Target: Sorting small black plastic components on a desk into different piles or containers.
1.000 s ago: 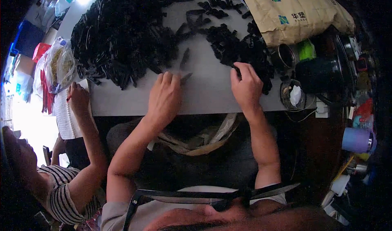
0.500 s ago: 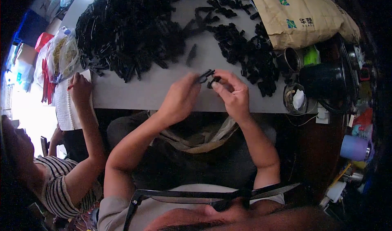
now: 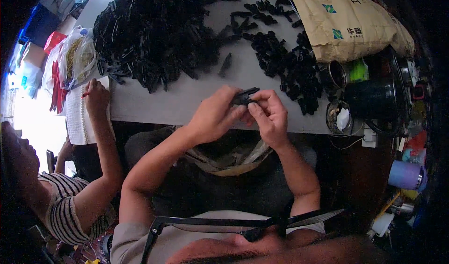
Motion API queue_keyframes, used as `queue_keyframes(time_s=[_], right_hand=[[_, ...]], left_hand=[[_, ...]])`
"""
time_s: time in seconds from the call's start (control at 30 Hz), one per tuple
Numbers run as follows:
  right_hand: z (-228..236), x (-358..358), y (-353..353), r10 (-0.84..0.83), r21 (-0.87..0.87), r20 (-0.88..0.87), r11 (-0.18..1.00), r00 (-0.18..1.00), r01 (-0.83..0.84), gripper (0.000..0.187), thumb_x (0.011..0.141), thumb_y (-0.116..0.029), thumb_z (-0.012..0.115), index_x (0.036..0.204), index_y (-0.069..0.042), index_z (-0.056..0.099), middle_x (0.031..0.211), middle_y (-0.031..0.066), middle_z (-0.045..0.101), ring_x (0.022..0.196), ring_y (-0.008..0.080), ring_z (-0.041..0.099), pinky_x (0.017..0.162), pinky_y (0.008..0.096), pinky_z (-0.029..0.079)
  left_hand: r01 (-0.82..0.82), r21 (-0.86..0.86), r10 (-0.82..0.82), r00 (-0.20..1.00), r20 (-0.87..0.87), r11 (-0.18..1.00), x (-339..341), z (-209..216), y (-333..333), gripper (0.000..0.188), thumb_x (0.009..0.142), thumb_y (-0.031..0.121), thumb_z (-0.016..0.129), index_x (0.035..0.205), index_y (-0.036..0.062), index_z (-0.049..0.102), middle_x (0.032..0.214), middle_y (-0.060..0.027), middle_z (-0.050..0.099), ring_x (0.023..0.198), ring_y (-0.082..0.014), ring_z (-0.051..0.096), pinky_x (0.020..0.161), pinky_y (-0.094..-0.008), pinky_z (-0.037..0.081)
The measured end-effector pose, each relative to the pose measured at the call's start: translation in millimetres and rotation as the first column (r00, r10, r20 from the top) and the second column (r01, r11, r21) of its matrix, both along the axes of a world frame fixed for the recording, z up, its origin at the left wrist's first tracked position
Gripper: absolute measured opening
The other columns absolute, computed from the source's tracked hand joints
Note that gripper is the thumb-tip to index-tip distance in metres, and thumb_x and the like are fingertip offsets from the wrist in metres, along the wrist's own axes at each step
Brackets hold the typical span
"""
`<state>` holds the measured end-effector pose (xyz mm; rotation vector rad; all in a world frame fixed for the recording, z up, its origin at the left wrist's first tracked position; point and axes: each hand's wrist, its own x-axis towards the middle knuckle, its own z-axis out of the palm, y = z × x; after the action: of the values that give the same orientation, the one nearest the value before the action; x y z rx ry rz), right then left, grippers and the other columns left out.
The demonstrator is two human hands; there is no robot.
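Both my hands meet over the near edge of the grey table point(image 3: 182, 110). My left hand point(image 3: 216, 112) is closed on a black plastic part point(image 3: 244, 96), a small slim piece whose exact kind I cannot make out. The thumb and fingers of my right hand point(image 3: 270, 117) pinch the same part at its right end. Beyond my hands on the left lies a large heap of slim black plastic parts point(image 3: 149, 35). A looser pile of black pieces point(image 3: 294, 70) spreads to the right. A single black piece point(image 3: 226, 64) lies between the two.
A tan printed sack point(image 3: 351, 25) lies at the back right. Near it stand a metal cup point(image 3: 336, 72), a glass jar with white tissue point(image 3: 343, 119) and a black bucket point(image 3: 374, 98). At left, a person's hand point(image 3: 97, 96) holds a red pen over a notebook point(image 3: 77, 117).
My hands have come closer together, the left moving right. Two black pieces seen slightly apart in my fingers now sit together. The whole view has shifted slightly.
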<state>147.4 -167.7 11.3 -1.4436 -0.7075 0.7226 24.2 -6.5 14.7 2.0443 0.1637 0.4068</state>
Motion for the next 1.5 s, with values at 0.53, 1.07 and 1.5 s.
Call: queue_keyframes(time_s=[0.53,1.07,1.5], right_hand=[[19.8,9.5,-8.7,0.131,-0.052,0.338,0.991,0.932,-0.121,0.027,0.090,-0.025,0.077,0.101,-0.002,0.067,0.080,0.0038,0.068,0.069,0.0116,0.062,0.065,0.0301,0.052],[4.9,12.9,-14.6,0.279,-0.306,0.638,0.947,0.718,-0.097,0.023,0.083,-0.022,0.081,0.093,-0.004,0.070,0.078,0.0094,0.070,0.066,0.0180,0.067,0.063,0.0338,0.054],[-1.0,56.6,1.3,0.132,-0.400,0.901,0.625,0.414,0.671,0.024,0.090,-0.026,0.072,0.106,-0.008,0.072,0.104,0.0098,0.068,0.090,0.0338,0.070,0.074,0.0451,0.056]], left_hand=[[0.196,0.023,-0.197,0.979,0.046,0.980,-7.7,14.9,14.5,0.023,0.089,0.019,0.070,0.096,-0.0007,0.063,0.080,-0.0156,0.059,0.073,-0.0343,0.060,0.067,-0.0413,0.047],[-0.180,0.633,0.288,0.955,-0.071,0.753,33.1,-2.9,24.2,0.022,0.090,0.022,0.062,0.108,0.0079,0.061,0.110,-0.0134,0.058,0.090,-0.0347,0.067,0.069,-0.0465,0.057],[-0.190,0.558,0.252,0.967,-0.037,0.808,25.3,-32.3,22.7,0.028,0.089,0.015,0.063,0.114,0.0063,0.055,0.100,-0.0148,0.059,0.096,-0.0370,0.062,0.080,-0.0481,0.053]])
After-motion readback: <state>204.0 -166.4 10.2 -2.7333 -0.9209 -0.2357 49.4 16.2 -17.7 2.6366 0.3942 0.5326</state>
